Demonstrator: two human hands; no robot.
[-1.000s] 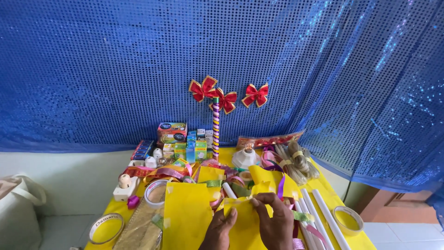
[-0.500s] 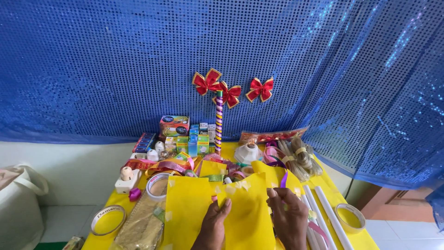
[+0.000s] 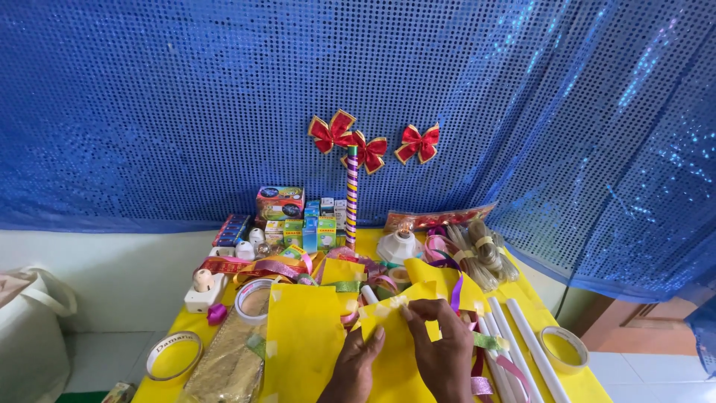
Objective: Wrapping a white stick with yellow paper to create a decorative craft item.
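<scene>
Both my hands work on a yellow paper sheet (image 3: 395, 358) with small pieces of clear tape along its top edge, low in the middle of the view. My left hand (image 3: 356, 367) presses on the sheet from below left, thumb up on the paper. My right hand (image 3: 440, 351) pinches the sheet's upper edge near a tape piece (image 3: 395, 304). A second yellow sheet (image 3: 302, 347) lies just to the left. White tubes (image 3: 522, 339) lie to the right of my right hand.
The yellow table (image 3: 574, 384) carries tape rolls (image 3: 173, 354) (image 3: 561, 349), ribbons (image 3: 261, 269), a gold glitter strip (image 3: 224, 369), small boxes (image 3: 280, 203), a striped stick (image 3: 351, 195) and raffia bundles (image 3: 481, 257). Red bows (image 3: 418, 143) hang on the blue sequin curtain (image 3: 186, 112). A white bag (image 3: 33, 328) sits at left.
My right hand, which had moved off to the sheet's right side half a second ago, has come back to its upper edge and pinches it. The left hand stays on the paper.
</scene>
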